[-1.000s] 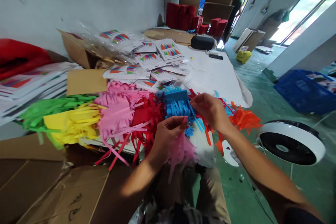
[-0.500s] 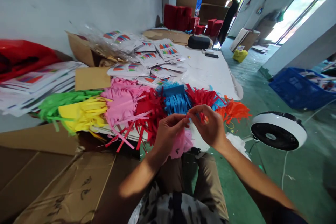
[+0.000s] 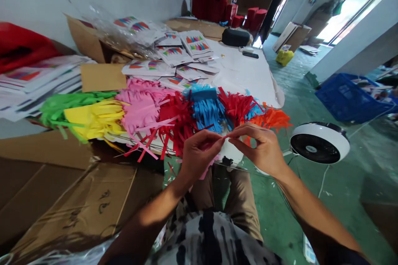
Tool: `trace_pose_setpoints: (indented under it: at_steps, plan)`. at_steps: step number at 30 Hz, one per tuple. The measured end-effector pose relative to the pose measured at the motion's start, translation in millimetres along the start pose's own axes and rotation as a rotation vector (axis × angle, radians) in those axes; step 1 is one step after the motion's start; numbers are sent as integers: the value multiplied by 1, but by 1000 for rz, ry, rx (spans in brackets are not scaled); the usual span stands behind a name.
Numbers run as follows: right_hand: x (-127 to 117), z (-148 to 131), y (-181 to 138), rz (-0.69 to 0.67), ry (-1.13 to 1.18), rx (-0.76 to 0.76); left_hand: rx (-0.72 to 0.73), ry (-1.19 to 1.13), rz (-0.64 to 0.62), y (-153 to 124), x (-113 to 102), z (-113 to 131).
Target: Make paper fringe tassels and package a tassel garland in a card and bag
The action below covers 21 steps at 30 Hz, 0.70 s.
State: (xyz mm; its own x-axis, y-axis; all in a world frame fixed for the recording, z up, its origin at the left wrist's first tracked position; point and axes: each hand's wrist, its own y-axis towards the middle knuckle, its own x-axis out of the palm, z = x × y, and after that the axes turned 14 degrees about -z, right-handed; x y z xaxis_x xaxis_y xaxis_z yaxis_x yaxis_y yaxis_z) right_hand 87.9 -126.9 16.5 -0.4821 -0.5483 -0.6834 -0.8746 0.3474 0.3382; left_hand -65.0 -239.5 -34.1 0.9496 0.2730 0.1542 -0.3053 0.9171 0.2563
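My left hand (image 3: 199, 155) is closed in a pinch on pink tissue paper (image 3: 205, 171), whose fringe hangs below and behind the fingers. Fingertip to fingertip with it, my right hand (image 3: 263, 147) pinches the narrow pinkish-red twisted end (image 3: 226, 137) of the same piece. Most of the paper is hidden behind my left hand. Just beyond, along the table's near edge, fringed paper tassels lie in a row: green (image 3: 74, 105), yellow (image 3: 96, 118), pink (image 3: 139, 112), red (image 3: 176, 120), blue (image 3: 207, 109) and orange (image 3: 275, 118).
Flat printed packets (image 3: 174, 54) are heaped on the white table (image 3: 239, 74), near a black case (image 3: 235, 37). A cardboard box (image 3: 93, 198) stands at lower left. To the right are a white fan (image 3: 320, 143) and a blue crate (image 3: 342, 99). A person (image 3: 273, 6) stands far back.
My right hand has shifted right and turned flatter, with its fingertips still against the left's. Less of the hanging pink paper shows now. The view has tilted slightly downward.
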Motion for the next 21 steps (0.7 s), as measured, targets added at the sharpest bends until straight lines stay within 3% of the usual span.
trace_pose_setpoints:
  at_steps: [5, 14, 17, 21]
  plan:
    - [-3, -2, -5, 8, -70, 41, 11, 70, -35, -4, 5, 3]
    - [-10, -6, -9, -123, -57, 60, 110, 278, -141, -3, 0, 5]
    - [-11, -6, -9, -151, -58, 81, 38, 223, -168, -4, -1, 5]
    - [-11, -4, -9, -85, -59, 125, -82, 105, -175, -6, -2, 2]
